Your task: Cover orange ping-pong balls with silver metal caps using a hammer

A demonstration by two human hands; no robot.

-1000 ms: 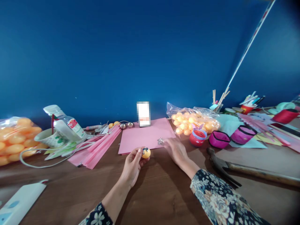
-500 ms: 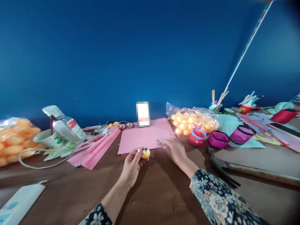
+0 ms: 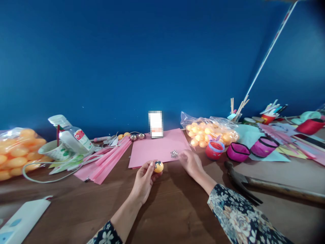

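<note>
My left hand (image 3: 145,178) is closed around an orange table tennis ball (image 3: 159,167), thumb on its left side. Small dark, shiny pieces sit on the upper part of that ball. On the front right of a pink paper sheet (image 3: 152,149) lies a little heap of silvery pieces (image 3: 174,154). Just right of the heap hovers my right hand (image 3: 191,164), its fingers curled and pressed together. Whatever may be between those fingertips is too small to make out.
Bags of orange balls stand at far left (image 3: 19,156) and back right (image 3: 199,132). A hammer (image 3: 276,187) lies to the right, near a red cup (image 3: 215,150) and magenta fabric cups (image 3: 238,151). Pink strips (image 3: 109,159), a bottle (image 3: 73,134) and a looping cable are on the left.
My right hand has drawn slightly right, away from the silvery heap, with its fingers curled. My left hand keeps its hold on the ball. The whole view has shifted slightly.
</note>
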